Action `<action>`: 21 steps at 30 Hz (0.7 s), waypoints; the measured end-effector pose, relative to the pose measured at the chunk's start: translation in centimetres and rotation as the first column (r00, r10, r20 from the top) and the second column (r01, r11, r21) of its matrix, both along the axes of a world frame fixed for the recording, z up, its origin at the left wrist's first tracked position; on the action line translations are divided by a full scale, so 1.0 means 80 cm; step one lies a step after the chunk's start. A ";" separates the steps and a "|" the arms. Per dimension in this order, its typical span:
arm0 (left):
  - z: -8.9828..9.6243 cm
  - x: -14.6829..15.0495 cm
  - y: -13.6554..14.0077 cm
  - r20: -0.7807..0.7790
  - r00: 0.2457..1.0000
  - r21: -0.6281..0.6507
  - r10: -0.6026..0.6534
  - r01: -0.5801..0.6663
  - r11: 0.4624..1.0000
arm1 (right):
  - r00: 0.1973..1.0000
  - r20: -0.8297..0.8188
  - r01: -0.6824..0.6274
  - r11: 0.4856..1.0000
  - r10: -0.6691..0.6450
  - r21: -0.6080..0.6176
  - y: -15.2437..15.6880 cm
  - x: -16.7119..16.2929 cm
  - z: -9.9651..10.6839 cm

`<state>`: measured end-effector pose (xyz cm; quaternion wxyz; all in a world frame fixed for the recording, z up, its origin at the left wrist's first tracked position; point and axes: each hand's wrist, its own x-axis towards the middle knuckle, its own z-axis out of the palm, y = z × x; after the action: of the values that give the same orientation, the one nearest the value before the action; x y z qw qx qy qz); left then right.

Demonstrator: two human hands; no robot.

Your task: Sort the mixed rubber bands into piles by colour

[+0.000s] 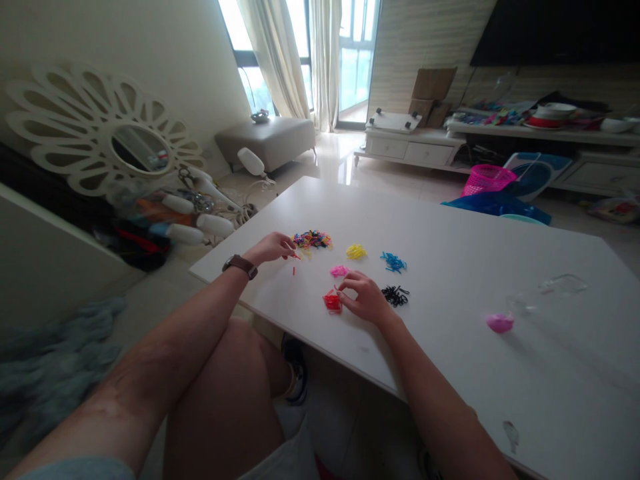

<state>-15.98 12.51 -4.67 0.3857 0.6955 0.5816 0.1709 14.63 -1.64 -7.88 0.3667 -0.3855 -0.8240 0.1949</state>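
Note:
My left hand (pixel 273 248), wearing a brown-strapped watch (pixel 240 267), pinches a small red rubber band at the edge of a mixed pile of coloured rubber bands (pixel 314 239). A single red rubber band (pixel 294 271) lies just below that hand. Over the red pile (pixel 331 302) is my right hand (pixel 364 297), its thumb and forefinger curled together; a bit of red shows at the fingertips. Around it sit a pink pile (pixel 339 271), a yellow pile (pixel 357 252), a blue pile (pixel 393 261) and a black pile (pixel 397 295), the last partly behind my right hand.
The white table (pixel 450 267) also bears a pink pouch-like item (pixel 500 323) and a clear plastic container (pixel 563 285) on the right. Beyond its far edge stands a pink basket (pixel 489 179). White lamp shades (pixel 215 225) crowd the left edge near a mirror (pixel 140 148).

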 end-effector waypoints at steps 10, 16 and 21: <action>0.018 0.000 -0.010 -0.088 0.995 -0.047 0.040 -0.044 0.998 | 1.000 0.008 0.006 1.000 -0.006 0.006 0.000 0.000 0.001; 0.016 0.006 -0.019 -0.223 0.973 -0.288 -0.066 -0.001 0.958 | 1.000 0.016 0.006 1.000 -0.006 -0.008 0.000 0.000 0.001; 0.008 0.030 -0.025 -0.245 0.964 -0.285 -0.102 0.029 0.958 | 0.999 0.031 0.008 1.000 -0.007 -0.015 0.000 0.000 0.000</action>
<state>-13.60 10.52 -4.04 0.4064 0.6696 0.6214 -0.0176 14.64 -1.64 -7.85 0.3517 -0.3943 -0.8266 0.1937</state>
